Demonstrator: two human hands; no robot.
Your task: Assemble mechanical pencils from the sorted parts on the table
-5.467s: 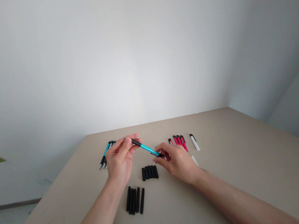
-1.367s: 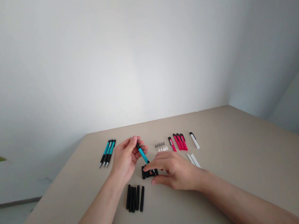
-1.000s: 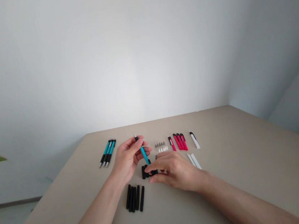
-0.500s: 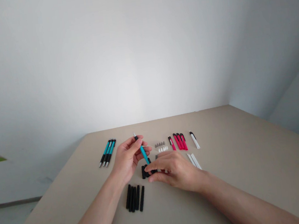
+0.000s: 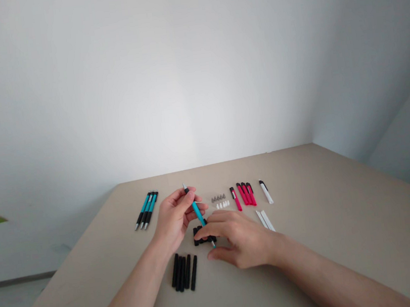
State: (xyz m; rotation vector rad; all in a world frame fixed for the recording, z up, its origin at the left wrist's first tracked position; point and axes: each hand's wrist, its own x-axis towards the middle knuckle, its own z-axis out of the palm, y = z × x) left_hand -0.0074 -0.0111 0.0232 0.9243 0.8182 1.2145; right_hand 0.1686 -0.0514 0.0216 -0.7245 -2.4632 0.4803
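Observation:
My left hand (image 5: 173, 218) pinches the upper end of a teal pen barrel (image 5: 198, 214) with a black tip, holding it tilted above the table. My right hand (image 5: 237, 236) is curled beside it, index finger and thumb closed near the barrel's lower end, over a row of short black grip sleeves (image 5: 200, 235). What the right fingers hold is too small to make out. A row of longer black tubes (image 5: 184, 272) lies just in front of my left wrist.
On the beige table (image 5: 333, 227) lie three finished teal pens (image 5: 146, 210) at the left, small grey and white tips (image 5: 221, 201), several pink pen halves (image 5: 245, 194), a white pen half (image 5: 266, 192) and white refills (image 5: 264, 220). A white wall stands behind.
The barrel turned from lying crosswise between both hands to tilted steeply in my left hand. My right hand dropped onto the short black sleeves and drew slightly toward me.

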